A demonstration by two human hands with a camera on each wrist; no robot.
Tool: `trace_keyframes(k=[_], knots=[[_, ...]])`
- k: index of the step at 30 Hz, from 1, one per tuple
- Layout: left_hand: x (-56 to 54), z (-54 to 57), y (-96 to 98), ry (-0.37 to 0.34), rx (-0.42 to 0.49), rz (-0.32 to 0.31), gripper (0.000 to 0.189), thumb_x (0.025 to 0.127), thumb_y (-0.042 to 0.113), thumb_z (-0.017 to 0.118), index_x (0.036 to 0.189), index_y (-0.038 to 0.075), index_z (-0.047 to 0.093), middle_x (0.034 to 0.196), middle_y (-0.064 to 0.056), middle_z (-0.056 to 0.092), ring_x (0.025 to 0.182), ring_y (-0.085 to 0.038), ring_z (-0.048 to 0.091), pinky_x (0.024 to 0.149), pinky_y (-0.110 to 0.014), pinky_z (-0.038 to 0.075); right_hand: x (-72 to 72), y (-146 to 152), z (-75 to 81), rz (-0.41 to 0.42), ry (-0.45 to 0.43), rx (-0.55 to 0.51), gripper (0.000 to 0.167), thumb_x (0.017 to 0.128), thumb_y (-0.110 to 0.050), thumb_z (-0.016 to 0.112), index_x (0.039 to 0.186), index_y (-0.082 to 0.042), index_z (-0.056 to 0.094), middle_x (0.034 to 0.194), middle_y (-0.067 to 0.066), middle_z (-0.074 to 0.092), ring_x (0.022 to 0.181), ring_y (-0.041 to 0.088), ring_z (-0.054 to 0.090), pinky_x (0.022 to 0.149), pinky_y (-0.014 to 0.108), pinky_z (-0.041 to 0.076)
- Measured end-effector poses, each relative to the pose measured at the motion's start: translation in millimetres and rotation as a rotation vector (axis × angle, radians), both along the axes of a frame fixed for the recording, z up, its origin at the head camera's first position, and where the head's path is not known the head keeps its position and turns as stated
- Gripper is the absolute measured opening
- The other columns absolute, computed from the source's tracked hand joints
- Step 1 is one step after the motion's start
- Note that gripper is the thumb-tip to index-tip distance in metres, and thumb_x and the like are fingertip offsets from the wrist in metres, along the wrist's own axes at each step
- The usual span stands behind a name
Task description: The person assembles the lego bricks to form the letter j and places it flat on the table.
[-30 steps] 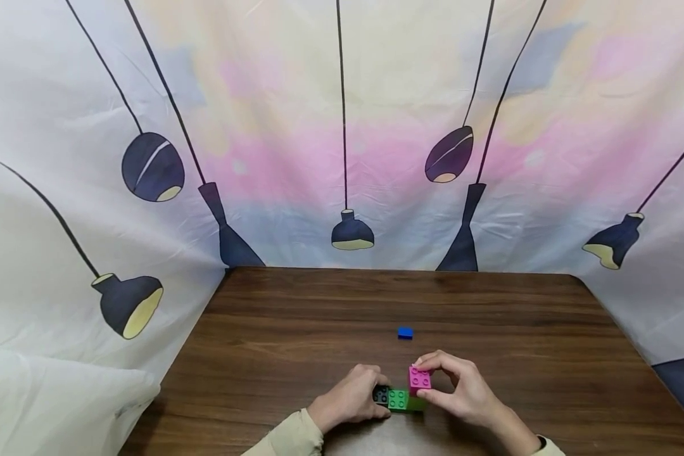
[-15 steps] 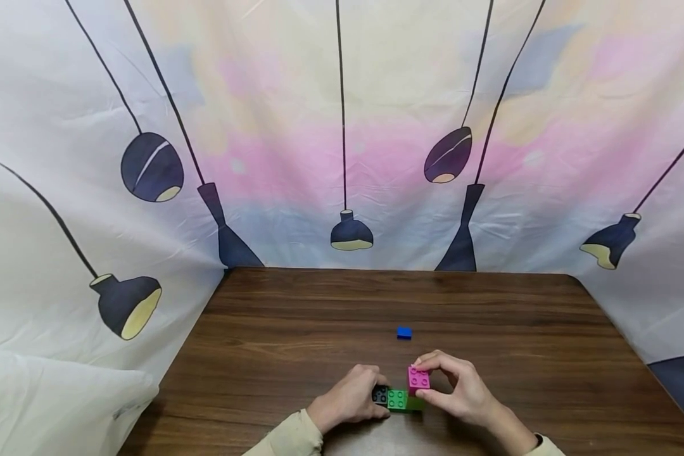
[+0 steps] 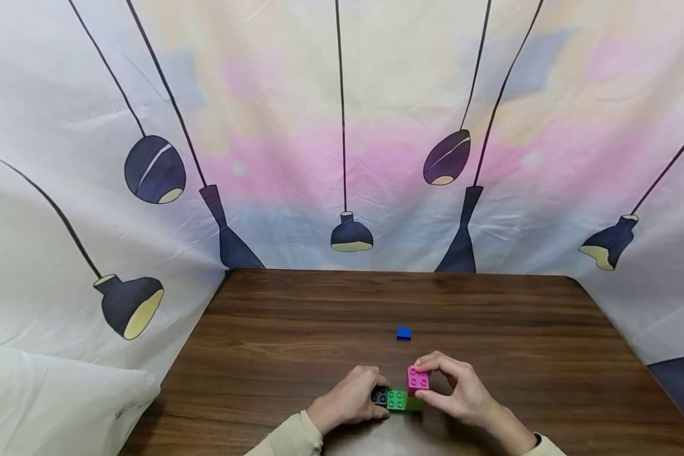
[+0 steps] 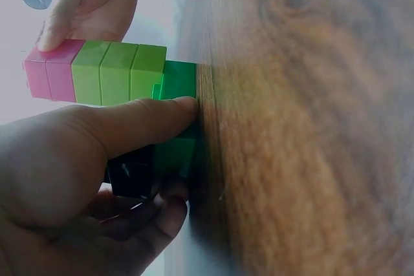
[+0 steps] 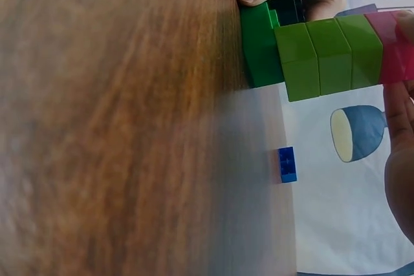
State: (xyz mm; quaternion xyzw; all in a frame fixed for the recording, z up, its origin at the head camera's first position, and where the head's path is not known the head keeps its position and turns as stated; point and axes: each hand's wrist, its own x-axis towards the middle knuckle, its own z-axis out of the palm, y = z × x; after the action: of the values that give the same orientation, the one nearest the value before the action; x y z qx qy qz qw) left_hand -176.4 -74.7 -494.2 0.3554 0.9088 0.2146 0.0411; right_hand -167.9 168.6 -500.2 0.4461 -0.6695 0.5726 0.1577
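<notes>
A dark green toy building brick point(image 3: 397, 400) lies on the table as a base. A black brick point(image 3: 380, 396) sits on its left end, and a column of lime green bricks point(image 4: 119, 73) rises from its right end. Pink bricks point(image 3: 418, 380) top that column. My left hand point(image 3: 349, 398) grips the base around the black brick, thumb point(image 4: 178, 108) along the green side and fingers opposite, partly hiding the black brick. My right hand point(image 3: 463, 394) pinches the pink bricks between thumb and fingers. The lime column looks upright on the base in both wrist views.
A small blue brick point(image 3: 404, 334) lies on the wooden table point(image 3: 296, 316) beyond the hands. Behind the table hangs a cloth point(image 3: 285, 158) printed with lamps. White fabric point(image 3: 63, 405) bulges near the table's left edge.
</notes>
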Motion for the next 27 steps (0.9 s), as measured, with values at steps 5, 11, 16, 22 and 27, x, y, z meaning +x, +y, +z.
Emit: trace_keyframes(k=[5, 11, 16, 22, 27], knots=[[0.7, -1.1, 0.0, 0.003, 0.003, -0.006, 0.035, 0.073, 0.028, 0.086, 0.102, 0.014, 0.075, 0.083, 0.010, 0.060, 0.072, 0.004, 0.050, 0.064, -0.008, 0.042, 2.1, 0, -0.7, -0.010, -0.007, 0.000, 0.050, 0.065, 0.023, 0.076, 0.108, 0.002, 0.062, 0.106, 0.017, 0.064, 0.101, 0.016, 0.063, 0.082, 0.021, 0.053], [0.6, -1.5, -0.1, 0.011, 0.006, -0.007, 0.035, 0.072, 0.028, 0.087, 0.102, 0.013, 0.075, 0.083, 0.010, 0.060, 0.072, 0.004, 0.050, 0.064, -0.008, 0.043, 3.0, -1, 3.3, -0.016, 0.003, 0.011, 0.050, 0.064, 0.023, 0.076, 0.107, 0.002, 0.062, 0.104, 0.018, 0.064, 0.100, 0.016, 0.063, 0.081, 0.021, 0.053], [-0.2, -0.3, 0.4, 0.024, -0.008, 0.001, 0.035, 0.071, 0.029, 0.087, 0.101, 0.014, 0.075, 0.082, 0.011, 0.058, 0.072, 0.003, 0.049, 0.065, -0.009, 0.042, 7.2, -3, 16.9, -0.028, 0.019, 0.018, 0.049, 0.063, 0.025, 0.076, 0.105, 0.004, 0.062, 0.102, 0.019, 0.064, 0.098, 0.016, 0.063, 0.081, 0.019, 0.053], [0.0, -1.2, 1.1, 0.024, -0.026, -0.005, 0.034, 0.072, 0.030, 0.086, 0.100, 0.015, 0.075, 0.081, 0.012, 0.058, 0.071, 0.004, 0.049, 0.064, -0.009, 0.041, 12.7, -6, 28.5, -0.018, 0.040, 0.015, 0.047, 0.063, 0.024, 0.076, 0.104, 0.006, 0.061, 0.101, 0.021, 0.064, 0.098, 0.017, 0.063, 0.081, 0.020, 0.052], [-0.5, -0.4, -0.1, 0.032, -0.025, -0.014, 0.034, 0.071, 0.030, 0.087, 0.100, 0.015, 0.075, 0.082, 0.012, 0.059, 0.072, 0.004, 0.049, 0.064, -0.009, 0.041, 12.0, -6, 27.4, -0.021, 0.042, 0.019, 0.047, 0.063, 0.024, 0.076, 0.104, 0.005, 0.061, 0.102, 0.020, 0.065, 0.097, 0.017, 0.063, 0.079, 0.020, 0.053]])
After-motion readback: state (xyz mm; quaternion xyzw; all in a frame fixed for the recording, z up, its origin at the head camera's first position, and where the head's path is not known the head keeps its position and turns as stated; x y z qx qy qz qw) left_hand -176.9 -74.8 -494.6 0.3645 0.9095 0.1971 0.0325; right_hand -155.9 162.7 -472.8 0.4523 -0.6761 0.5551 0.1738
